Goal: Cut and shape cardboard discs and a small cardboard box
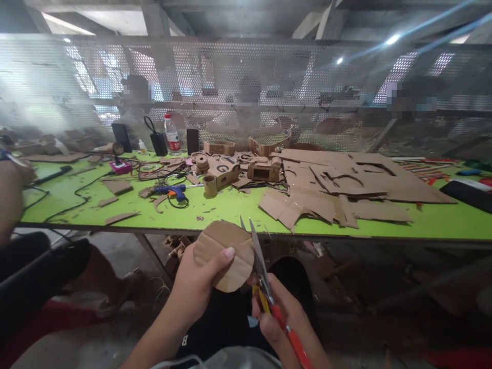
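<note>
My left hand [200,279] grips a round cardboard disc [226,241], thumb pressed flat on its face. In my right hand [286,312] is a pair of scissors [260,253] with red and yellow handles. The blades stand slightly apart, pointing up, right at the disc's right edge. Whether they touch the cardboard I cannot tell. Both hands are in front of the table's near edge, above my lap. Part of my right hand's fingers is hidden behind the scissor handles.
On the green table [238,212] lie a blue glue gun [172,191], cut cardboard sheets [330,184], cardboard models [263,171] and scraps. A water bottle [172,136] stands at the back before a perforated metal screen [215,77]. Another person's arm [11,189] is at left.
</note>
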`<action>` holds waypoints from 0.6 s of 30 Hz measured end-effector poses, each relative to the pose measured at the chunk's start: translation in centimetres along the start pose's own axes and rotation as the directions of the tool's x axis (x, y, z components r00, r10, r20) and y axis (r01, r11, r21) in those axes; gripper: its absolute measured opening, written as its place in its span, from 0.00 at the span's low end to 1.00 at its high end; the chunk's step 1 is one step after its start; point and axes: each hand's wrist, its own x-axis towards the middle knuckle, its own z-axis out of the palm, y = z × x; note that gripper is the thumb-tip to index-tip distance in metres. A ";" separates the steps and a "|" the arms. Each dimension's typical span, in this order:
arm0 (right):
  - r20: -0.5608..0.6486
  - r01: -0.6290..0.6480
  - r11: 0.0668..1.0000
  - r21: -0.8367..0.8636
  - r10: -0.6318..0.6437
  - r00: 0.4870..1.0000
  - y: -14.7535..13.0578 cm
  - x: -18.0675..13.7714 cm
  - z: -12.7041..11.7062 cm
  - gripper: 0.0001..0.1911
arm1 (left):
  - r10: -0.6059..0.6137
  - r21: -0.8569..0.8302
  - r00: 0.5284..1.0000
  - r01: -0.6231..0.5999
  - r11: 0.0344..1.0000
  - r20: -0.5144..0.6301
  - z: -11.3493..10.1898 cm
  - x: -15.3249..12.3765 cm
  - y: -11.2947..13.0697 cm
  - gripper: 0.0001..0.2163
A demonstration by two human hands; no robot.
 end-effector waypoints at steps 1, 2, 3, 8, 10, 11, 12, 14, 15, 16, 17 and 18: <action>-0.003 -0.007 1.000 0.013 0.007 1.000 0.0 -0.1 0.0 0.35 | -0.012 -0.016 1.000 0.012 1.000 -0.009 0.1 -0.1 0.0 0.17; -0.003 -0.014 1.000 0.015 0.014 1.000 0.0 -0.1 -0.1 0.36 | -0.021 -0.025 0.999 0.021 0.999 -0.024 0.1 -0.1 0.1 0.18; 0.001 -0.021 1.000 0.005 0.021 1.000 0.0 -0.2 -0.2 0.35 | -0.027 -0.026 0.999 0.026 0.999 -0.042 0.2 -0.1 0.1 0.18; 0.014 -0.006 0.995 -0.097 0.008 1.000 -0.7 -0.5 -0.7 0.29 | -0.005 0.042 0.998 0.007 0.999 -0.060 0.1 -0.2 0.0 0.18; 0.018 -0.018 0.993 -0.117 0.020 1.000 -0.9 -0.4 -0.7 0.27 | 0.000 0.074 0.998 0.005 0.997 -0.065 0.0 -0.2 0.0 0.18; 0.021 -0.028 0.992 -0.125 0.031 0.999 -1.0 -0.4 -0.6 0.27 | 0.002 0.086 0.998 0.004 0.996 -0.068 0.0 -0.2 0.0 0.19; 0.021 -0.038 0.991 -0.132 0.041 0.999 -1.0 -0.3 -0.6 0.26 | 0.005 0.097 0.998 0.002 0.995 -0.070 0.0 -0.2 0.0 0.19; 0.027 -0.057 0.988 -0.145 0.061 0.998 -1.1 -0.3 -0.6 0.26 | 0.012 0.127 0.997 -0.002 0.992 -0.077 0.0 -0.2 0.0 0.20; 0.026 -0.066 0.986 -0.155 0.071 0.997 -1.1 -0.3 -0.7 0.26 | 0.010 0.146 0.997 0.002 0.989 -0.081 0.0 -0.2 0.0 0.20; 0.022 -0.074 0.983 -0.167 0.079 0.997 -1.0 -0.3 -0.8 0.26 | 0.009 0.165 0.996 0.006 0.986 -0.088 -0.1 -0.3 0.0 0.21; 0.013 -0.081 0.980 -0.180 0.085 0.996 -1.0 -0.3 -0.9 0.26 | 0.005 0.183 0.996 0.012 0.983 -0.092 -0.2 -0.3 0.1 0.21; -0.002 -0.086 0.977 -0.195 0.087 0.996 -0.9 -0.3 -1.0 0.26 | 0.003 0.199 0.996 0.016 0.980 -0.094 -0.3 -0.4 0.1 0.22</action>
